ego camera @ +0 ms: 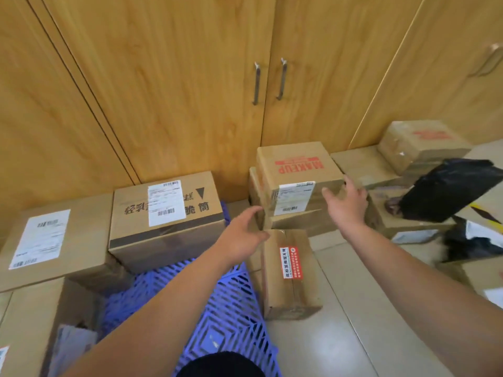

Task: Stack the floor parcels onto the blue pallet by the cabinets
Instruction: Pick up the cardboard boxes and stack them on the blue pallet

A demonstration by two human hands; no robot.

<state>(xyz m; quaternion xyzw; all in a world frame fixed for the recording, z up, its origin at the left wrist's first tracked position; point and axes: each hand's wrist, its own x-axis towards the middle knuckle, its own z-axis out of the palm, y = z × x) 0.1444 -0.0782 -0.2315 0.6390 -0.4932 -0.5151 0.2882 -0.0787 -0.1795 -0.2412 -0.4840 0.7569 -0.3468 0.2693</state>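
Head view: we note both hands held out toward the MAKEUP box (294,170), which sits on top of a lower carton (292,221) against the cabinets (190,91), off the blue pallet (226,303) and just to its right. The left hand (242,236) has its fingers spread wide near the stack's left front corner, apparently not yet touching. The right hand (347,205) is also spread wide at the box's right front edge; we cannot tell whether the fingertips make contact. Nothing is gripped. Risks as we judge them: a lift from only the near corners could tip the box back against the cabinet doors or drag the lower carton with it. The left forearm hangs over a small taped box (288,273) on the floor just in front of the stack, so a low swing toward the pallet could knock it. A black bag (451,189) leans on cartons to the right, near the right wrist. Room: the printed carton (163,221) and the labelled carton (54,240) fill the pallet's far and left parts, while bare grid shows in its near middle. The small taped box lies close along the pallet's right edge, so we judge the path should go up and over it.
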